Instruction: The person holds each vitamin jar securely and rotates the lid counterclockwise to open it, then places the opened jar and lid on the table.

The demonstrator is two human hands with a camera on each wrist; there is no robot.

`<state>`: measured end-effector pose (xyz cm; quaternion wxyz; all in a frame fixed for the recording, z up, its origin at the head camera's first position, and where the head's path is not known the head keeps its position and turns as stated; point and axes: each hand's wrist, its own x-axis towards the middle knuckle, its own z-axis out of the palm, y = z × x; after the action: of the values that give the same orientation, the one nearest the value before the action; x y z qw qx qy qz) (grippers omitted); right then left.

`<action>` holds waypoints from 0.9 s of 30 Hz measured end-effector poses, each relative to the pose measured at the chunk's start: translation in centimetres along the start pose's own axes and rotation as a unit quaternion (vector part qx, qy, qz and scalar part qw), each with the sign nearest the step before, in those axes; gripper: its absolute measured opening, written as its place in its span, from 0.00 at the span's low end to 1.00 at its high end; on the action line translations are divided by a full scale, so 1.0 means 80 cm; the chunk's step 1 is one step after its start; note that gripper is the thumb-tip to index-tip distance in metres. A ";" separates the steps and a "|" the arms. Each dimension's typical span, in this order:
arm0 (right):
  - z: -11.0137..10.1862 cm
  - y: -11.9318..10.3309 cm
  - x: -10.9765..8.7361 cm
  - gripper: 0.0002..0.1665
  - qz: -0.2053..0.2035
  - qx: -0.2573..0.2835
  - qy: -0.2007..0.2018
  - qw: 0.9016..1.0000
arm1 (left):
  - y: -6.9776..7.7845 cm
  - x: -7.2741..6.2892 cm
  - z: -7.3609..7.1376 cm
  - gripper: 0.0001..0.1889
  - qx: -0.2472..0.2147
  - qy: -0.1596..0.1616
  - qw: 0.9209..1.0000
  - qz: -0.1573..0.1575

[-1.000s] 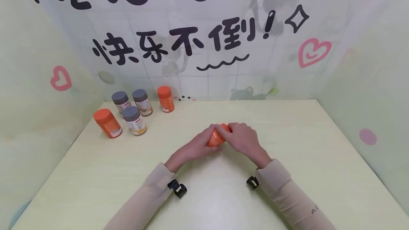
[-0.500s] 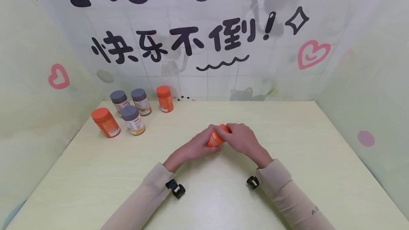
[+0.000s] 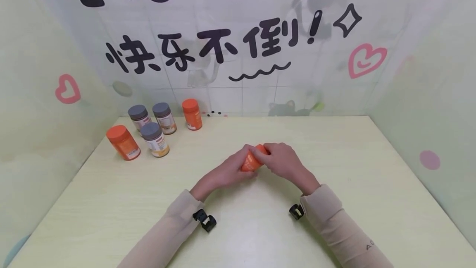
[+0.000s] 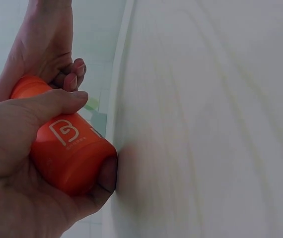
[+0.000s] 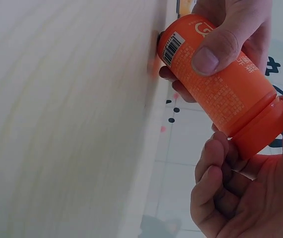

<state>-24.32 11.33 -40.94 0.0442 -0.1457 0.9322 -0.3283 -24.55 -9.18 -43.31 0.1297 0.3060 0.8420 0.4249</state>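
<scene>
An orange bottle [image 3: 251, 163] with an orange screw lid [image 5: 260, 128] is held tilted over the middle of the table. My left hand [image 3: 231, 169] grips its body, thumb across the printed side and fingers curled under the base. A barcode and white print show on the label in the right wrist view. At the lid end, my right hand [image 3: 284, 160] grips the lid [image 4: 30, 87] between thumb and curled fingers. A narrow gap line runs between lid and body in the right wrist view.
At the back left of the table [image 3: 238, 235] stand two more orange bottles, one at the left [image 3: 124, 143] and one by the wall [image 3: 192, 115]. Three grey-lidded jars [image 3: 155, 140] are grouped between them. A printed backdrop [image 3: 238, 98] rises behind the table.
Both hands stay on the orange bottle in almost the same place. My right wrist and sleeve have shifted very slightly to the right.
</scene>
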 end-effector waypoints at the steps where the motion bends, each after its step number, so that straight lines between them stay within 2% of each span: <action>1: -0.001 0.000 0.000 0.31 -0.005 -0.002 -0.001 1.000 | 0.000 0.000 -0.001 0.29 -0.004 -0.002 1.000 -0.001; 6: -0.001 -0.001 0.000 0.28 -0.030 -0.014 -0.005 0.999 | -0.005 -0.001 -0.003 0.29 -0.022 -0.014 1.000 0.000; 19: -0.005 0.001 -0.001 0.33 -0.014 0.000 -0.054 0.998 | -0.002 -0.003 -0.003 0.29 -0.016 -0.008 1.000 -0.003; 27: -0.015 -0.002 -0.003 0.33 0.002 -0.030 -0.047 0.998 | 0.000 -0.001 -0.002 0.29 -0.014 -0.003 1.000 -0.016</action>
<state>-24.30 11.99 -39.90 0.0840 -0.1605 0.9387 -0.2932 -24.57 -9.30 -43.19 0.1430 0.2915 0.8406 0.4335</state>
